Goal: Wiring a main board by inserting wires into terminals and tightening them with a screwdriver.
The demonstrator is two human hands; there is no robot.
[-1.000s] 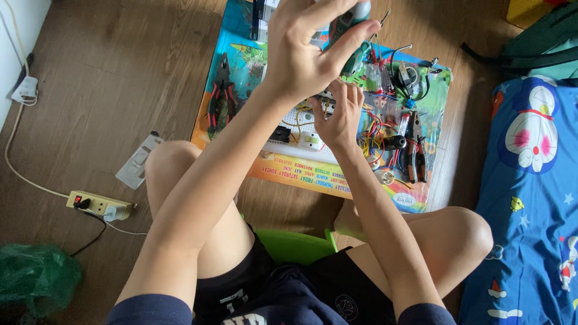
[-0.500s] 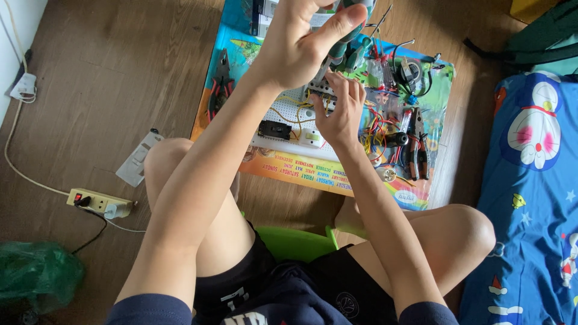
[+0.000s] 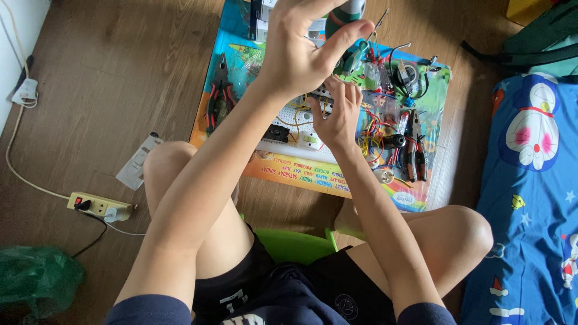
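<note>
My left hand (image 3: 301, 51) is raised high and grips the green handle of a screwdriver (image 3: 348, 15) between thumb and fingers, its shaft pointing down toward the board. Below it my right hand (image 3: 337, 114) rests with curled fingers on a white breadboard (image 3: 289, 117) that carries yellow wires and small parts. What the right fingers pinch is hidden. The board lies on a colourful calendar sheet (image 3: 313, 171) on the wooden floor, between my knees.
Red-handled pliers (image 3: 220, 96) lie at the sheet's left, more pliers (image 3: 415, 153) and tangled wires (image 3: 385, 129) at its right. A power strip (image 3: 99, 206) and white adapter (image 3: 138, 162) sit on the floor left. A blue cartoon blanket (image 3: 530, 180) is right, a green bag (image 3: 36, 283) bottom left.
My left hand has shifted a little with the screwdriver above the board, turning at the wrist. The right hand stays on the breadboard.
</note>
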